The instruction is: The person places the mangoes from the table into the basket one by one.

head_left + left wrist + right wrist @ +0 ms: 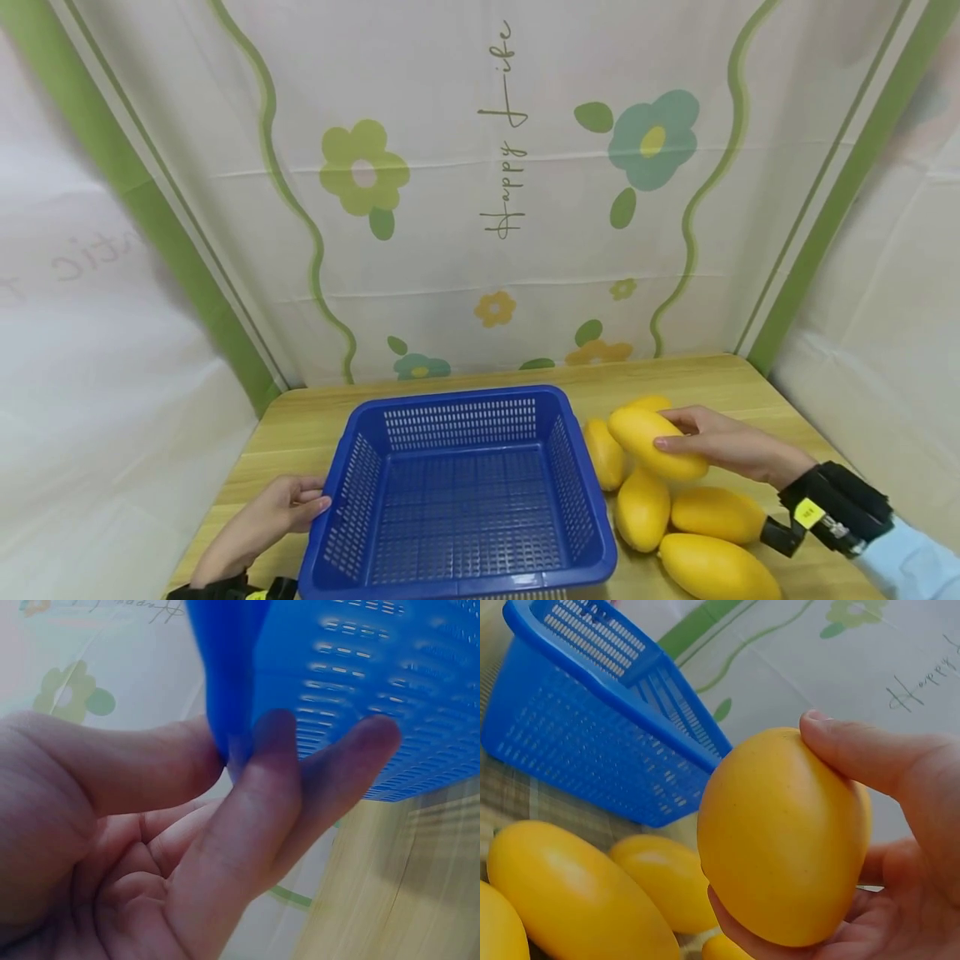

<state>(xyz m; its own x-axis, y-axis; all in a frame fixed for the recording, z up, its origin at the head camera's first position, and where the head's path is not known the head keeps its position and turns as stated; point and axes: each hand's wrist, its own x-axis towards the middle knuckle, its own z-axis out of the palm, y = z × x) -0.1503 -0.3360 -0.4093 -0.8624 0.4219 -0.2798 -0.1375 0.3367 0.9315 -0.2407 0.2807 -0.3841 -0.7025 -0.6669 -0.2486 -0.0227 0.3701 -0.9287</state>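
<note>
Left of centre on the pale wood-grain table (292,442) stands a rectangular blue plastic basket (461,423) with slotted walls, its gridded floor showing from side to side. Between it and the table's left edge, the left hand (273,512) pinches the basket's left rim—thumb outside, fingertips reaching past the lip. Over the table's right half, the right hand (720,442) holds a plump yellow oval fruit (652,442), raised, the thumb on one side and fingers curled beneath. More smooth yellow fruits (642,508) lie below it, grouped between the basket and the table's right edge.

One of them, toward the back edge, is partly hidden behind the held fruit; another, farthest forward, is cut off by the bottom of the head view. The basket's near outer wall is mostly out of sight, and so is the table's front edge. Whether the held fruit touches those behind it is hard to make out—I cannot tell.
</note>
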